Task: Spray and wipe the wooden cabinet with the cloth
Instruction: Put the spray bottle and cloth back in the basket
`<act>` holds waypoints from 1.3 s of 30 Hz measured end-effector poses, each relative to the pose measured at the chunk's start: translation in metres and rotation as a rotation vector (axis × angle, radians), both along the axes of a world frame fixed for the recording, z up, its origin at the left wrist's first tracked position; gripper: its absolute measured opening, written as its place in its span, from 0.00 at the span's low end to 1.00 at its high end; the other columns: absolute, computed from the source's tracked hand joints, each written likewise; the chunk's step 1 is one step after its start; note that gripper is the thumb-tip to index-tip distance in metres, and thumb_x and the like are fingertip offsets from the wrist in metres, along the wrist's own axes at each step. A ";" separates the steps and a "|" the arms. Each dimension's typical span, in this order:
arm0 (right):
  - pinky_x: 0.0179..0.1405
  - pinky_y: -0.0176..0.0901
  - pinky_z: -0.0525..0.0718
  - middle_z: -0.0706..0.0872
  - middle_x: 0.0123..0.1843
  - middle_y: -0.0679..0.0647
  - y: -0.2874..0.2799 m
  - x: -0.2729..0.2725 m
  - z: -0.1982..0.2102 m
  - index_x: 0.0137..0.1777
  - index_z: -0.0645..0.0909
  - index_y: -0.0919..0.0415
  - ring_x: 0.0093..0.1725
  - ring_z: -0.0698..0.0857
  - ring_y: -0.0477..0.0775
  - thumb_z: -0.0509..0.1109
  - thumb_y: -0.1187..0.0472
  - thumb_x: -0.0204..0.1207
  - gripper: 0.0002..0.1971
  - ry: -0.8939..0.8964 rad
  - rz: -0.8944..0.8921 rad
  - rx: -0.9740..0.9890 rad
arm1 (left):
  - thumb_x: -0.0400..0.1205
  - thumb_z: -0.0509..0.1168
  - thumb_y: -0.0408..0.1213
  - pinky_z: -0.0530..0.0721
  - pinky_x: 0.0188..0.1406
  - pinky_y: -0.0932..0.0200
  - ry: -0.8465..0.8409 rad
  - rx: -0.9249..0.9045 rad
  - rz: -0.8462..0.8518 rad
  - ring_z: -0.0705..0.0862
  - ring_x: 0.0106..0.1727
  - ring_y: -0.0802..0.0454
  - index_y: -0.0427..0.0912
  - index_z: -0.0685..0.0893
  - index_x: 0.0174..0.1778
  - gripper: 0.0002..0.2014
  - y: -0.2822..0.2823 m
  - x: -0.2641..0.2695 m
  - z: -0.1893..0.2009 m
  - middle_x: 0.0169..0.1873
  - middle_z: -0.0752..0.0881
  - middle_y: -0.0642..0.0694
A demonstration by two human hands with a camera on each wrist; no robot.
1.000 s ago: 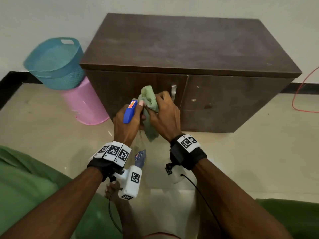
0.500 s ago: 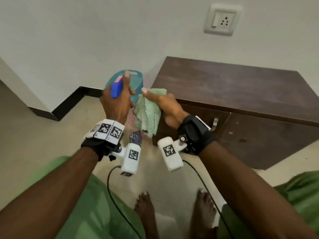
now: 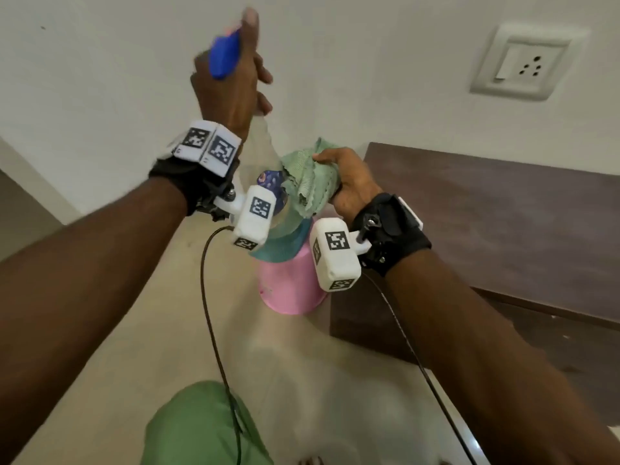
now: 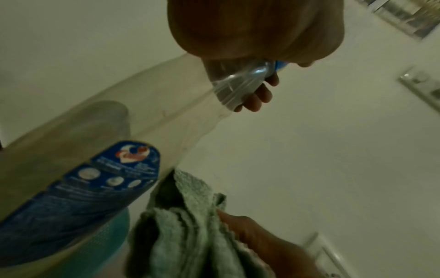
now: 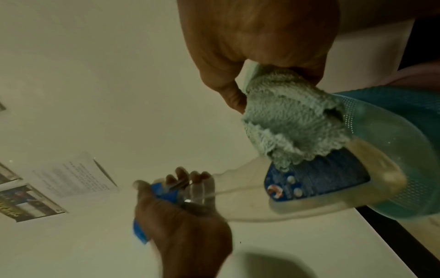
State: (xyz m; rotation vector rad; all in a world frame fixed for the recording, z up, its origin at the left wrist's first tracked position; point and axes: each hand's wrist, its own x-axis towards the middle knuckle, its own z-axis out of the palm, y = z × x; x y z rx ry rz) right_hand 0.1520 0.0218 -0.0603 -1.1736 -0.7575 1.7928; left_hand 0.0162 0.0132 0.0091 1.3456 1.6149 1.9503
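Fingers (image 5: 200,176) of the left hand (image 3: 231,85) curl round the neck of the spray bottle (image 4: 166,105), just under its blue trigger head (image 3: 224,57), with the thumb lying along the top of that head; the hand is raised in front of the white wall (image 3: 369,62). From the neck the bottle hangs down and tilted, a clear plastic body with a dark blue label (image 4: 95,188) carrying a red-and-white emblem and small round pictures, the print too blurred to read. Just beside the label, the right hand (image 3: 349,182) grips the cloth (image 3: 308,182), fingers and thumb bunched round its upper part. It is a pale green, nubby, towel-like rag, crumpled into folds, with a ragged lower edge that hangs against the bottle's label in the right wrist view. To the right of both hands stands the wooden cabinet (image 3: 503,229), low on the floor against the wall, dark brown with a matte, faintly streaked top; neither hand touches it. Below the cloth, a teal perforated basket (image 5: 393,116) sits on a pink bucket (image 3: 288,286) at the cabinet's left side. A white wall socket (image 3: 523,65) is mounted above the cabinet, and the floor (image 3: 167,313) is pale beige.
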 end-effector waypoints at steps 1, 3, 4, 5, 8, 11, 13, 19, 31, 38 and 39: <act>0.60 0.72 0.84 0.88 0.59 0.70 0.013 -0.006 -0.009 0.60 0.83 0.75 0.58 0.88 0.71 0.72 0.71 0.61 0.24 -0.014 -0.028 -0.022 | 0.83 0.66 0.57 0.82 0.25 0.57 0.026 -0.034 -0.023 0.84 0.21 0.47 0.46 0.86 0.36 0.19 0.015 -0.004 -0.009 0.27 0.88 0.48; 0.52 0.74 0.87 0.89 0.55 0.71 0.039 -0.016 -0.026 0.59 0.84 0.74 0.53 0.90 0.72 0.73 0.70 0.52 0.29 -0.018 -0.072 -0.045 | 0.81 0.69 0.57 0.89 0.32 0.53 0.040 -0.112 -0.099 0.87 0.27 0.48 0.46 0.89 0.45 0.17 0.042 -0.014 -0.025 0.33 0.91 0.45; 0.50 0.74 0.87 0.90 0.53 0.70 0.046 -0.021 -0.030 0.57 0.85 0.73 0.51 0.90 0.72 0.73 0.70 0.51 0.28 -0.017 -0.086 -0.049 | 0.81 0.70 0.56 0.91 0.37 0.53 0.019 -0.140 -0.139 0.88 0.31 0.49 0.43 0.90 0.51 0.18 0.054 -0.019 -0.032 0.37 0.93 0.43; 0.49 0.75 0.87 0.90 0.51 0.70 0.045 -0.024 -0.028 0.55 0.85 0.73 0.49 0.91 0.72 0.73 0.70 0.50 0.27 -0.035 -0.100 -0.049 | 0.81 0.71 0.54 0.91 0.42 0.53 -0.013 -0.151 -0.171 0.89 0.35 0.50 0.41 0.90 0.55 0.19 0.063 -0.025 -0.038 0.41 0.94 0.43; 0.47 0.69 0.90 0.91 0.45 0.68 0.046 -0.038 -0.035 0.43 0.84 0.71 0.44 0.91 0.71 0.73 0.71 0.55 0.14 -0.098 -0.150 -0.030 | 0.82 0.72 0.49 0.90 0.47 0.57 -0.085 -0.139 -0.276 0.92 0.45 0.51 0.39 0.89 0.62 0.19 0.084 -0.048 -0.055 0.51 0.94 0.42; 0.47 0.65 0.91 0.90 0.45 0.65 0.042 -0.055 -0.052 0.38 0.81 0.67 0.44 0.90 0.68 0.75 0.68 0.55 0.10 -0.207 -0.136 -0.023 | 0.84 0.72 0.44 0.88 0.54 0.56 -0.076 -0.231 -0.415 0.92 0.54 0.53 0.42 0.86 0.65 0.15 0.098 -0.070 -0.074 0.59 0.91 0.43; 0.48 0.60 0.91 0.89 0.48 0.63 0.039 -0.067 -0.067 0.43 0.83 0.67 0.47 0.89 0.67 0.76 0.65 0.56 0.14 -0.277 -0.117 -0.017 | 0.86 0.69 0.40 0.87 0.54 0.61 -0.022 -0.320 -0.495 0.91 0.56 0.58 0.40 0.83 0.69 0.16 0.105 -0.078 -0.087 0.62 0.89 0.44; 0.46 0.48 0.85 0.87 0.58 0.62 0.045 -0.083 -0.087 0.60 0.80 0.70 0.55 0.87 0.65 0.74 0.60 0.66 0.23 -0.446 -0.073 0.029 | 0.78 0.71 0.36 0.83 0.62 0.58 0.037 -0.424 -0.677 0.88 0.64 0.58 0.50 0.83 0.63 0.17 0.129 -0.087 -0.094 0.52 0.93 0.58; 0.59 0.58 0.88 0.86 0.58 0.60 0.060 -0.086 -0.100 0.60 0.81 0.66 0.58 0.85 0.66 0.74 0.59 0.62 0.25 -0.435 -0.081 0.030 | 0.53 0.87 0.53 0.82 0.74 0.50 0.232 -0.644 -0.650 0.86 0.69 0.52 0.42 0.82 0.72 0.49 0.126 -0.114 -0.123 0.68 0.87 0.45; 0.53 0.63 0.89 0.91 0.50 0.64 0.062 -0.077 -0.085 0.58 0.84 0.70 0.48 0.91 0.66 0.77 0.60 0.61 0.24 0.031 0.019 -0.128 | 0.62 0.86 0.50 0.78 0.74 0.50 0.217 -0.838 -0.443 0.80 0.74 0.49 0.36 0.72 0.81 0.52 0.104 -0.133 -0.151 0.75 0.82 0.44; 0.50 0.59 0.89 0.89 0.50 0.64 0.062 -0.076 -0.083 0.60 0.82 0.71 0.46 0.90 0.64 0.78 0.55 0.65 0.26 0.128 0.056 -0.129 | 0.61 0.84 0.53 0.80 0.74 0.47 0.194 -0.851 -0.408 0.81 0.74 0.46 0.35 0.72 0.81 0.54 0.102 -0.134 -0.153 0.74 0.82 0.41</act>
